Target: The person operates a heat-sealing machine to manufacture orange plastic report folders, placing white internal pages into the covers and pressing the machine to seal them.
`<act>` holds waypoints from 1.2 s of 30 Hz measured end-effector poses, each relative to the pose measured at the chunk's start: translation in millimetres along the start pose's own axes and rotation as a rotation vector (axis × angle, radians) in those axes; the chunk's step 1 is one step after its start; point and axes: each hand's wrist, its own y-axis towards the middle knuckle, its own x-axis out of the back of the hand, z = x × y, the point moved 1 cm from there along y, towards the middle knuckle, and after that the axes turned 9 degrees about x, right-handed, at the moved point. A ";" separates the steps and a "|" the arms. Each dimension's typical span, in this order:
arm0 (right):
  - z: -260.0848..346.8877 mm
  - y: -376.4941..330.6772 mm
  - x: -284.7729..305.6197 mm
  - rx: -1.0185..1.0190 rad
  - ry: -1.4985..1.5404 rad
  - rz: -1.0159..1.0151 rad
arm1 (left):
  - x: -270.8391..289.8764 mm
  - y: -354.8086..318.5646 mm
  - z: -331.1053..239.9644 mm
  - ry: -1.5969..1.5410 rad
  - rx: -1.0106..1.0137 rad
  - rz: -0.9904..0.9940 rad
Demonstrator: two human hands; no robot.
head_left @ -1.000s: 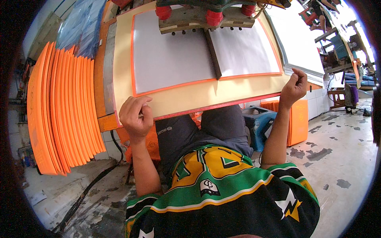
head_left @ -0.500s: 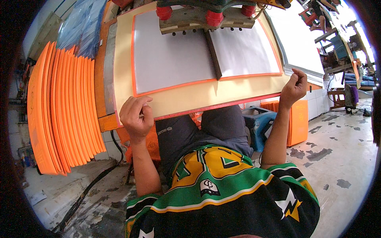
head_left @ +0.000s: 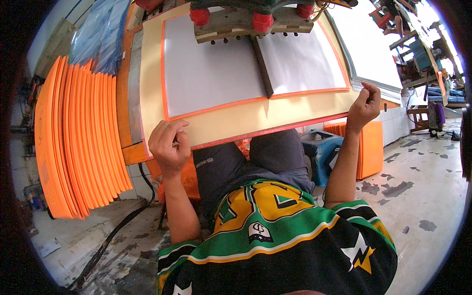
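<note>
My left hand (head_left: pixel 169 143) is at the front left edge of a cream board (head_left: pixel 211 129), its fingers curled in and the thumb bent toward them. Nothing shows between them. By the board's front right corner is my right hand (head_left: pixel 365 105), raised with its fingers curled and likewise showing nothing in them. Between my hands, an orange-edged sheet with a pale grey-white face (head_left: pixel 211 73) lies on the board. A dark narrow bar (head_left: pixel 262 69) crosses the sheet from back to front. Over its far edge hangs a machine head (head_left: pixel 253 27) with red round parts, hiding what is beneath.
A thick stack of orange folded sheets (head_left: pixel 81 142) stands at the left, with blue plastic-wrapped material (head_left: pixel 101 37) behind it. A white panel (head_left: pixel 361 44) adjoins the board's right side. Below are a blue crate-like object (head_left: pixel 319 152), more orange sheets (head_left: pixel 371 150) and a black cable (head_left: pixel 110 231).
The whole view has shifted slightly. Both hands keep the same curled pose and place, and the sheet, bar and machine head look unchanged against the board.
</note>
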 end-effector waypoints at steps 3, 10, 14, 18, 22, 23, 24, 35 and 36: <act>-1.1 0.0 -0.7 -0.010 0.010 -0.006 | 0.4 0.2 -0.5 -0.004 0.005 0.003; -3.6 -0.6 -0.4 -0.034 0.013 0.011 | 3.2 2.4 -7.3 -0.009 -0.005 0.011; -6.0 -1.4 0.1 -0.036 0.023 0.015 | 0.4 -0.7 -4.4 -0.037 -0.012 0.014; -5.6 1.3 -3.4 -0.005 -0.006 0.004 | 1.5 2.5 -9.1 -0.010 0.007 0.015; -0.4 2.6 -4.3 0.029 -0.050 0.007 | 1.8 -0.6 -4.1 0.002 -0.027 0.006; 0.6 2.7 -4.5 0.036 -0.042 -0.002 | 0.6 -0.3 -2.9 0.002 -0.015 0.014; 0.6 2.7 -5.4 0.044 -0.034 -0.012 | -0.7 0.0 -2.0 0.008 -0.025 0.012; -10.5 2.9 -1.5 0.059 -0.024 0.015 | -2.5 0.0 -3.0 0.031 -0.004 -0.012; -11.3 2.8 -1.4 0.058 -0.023 0.008 | -2.7 -0.8 -3.1 0.039 0.011 0.000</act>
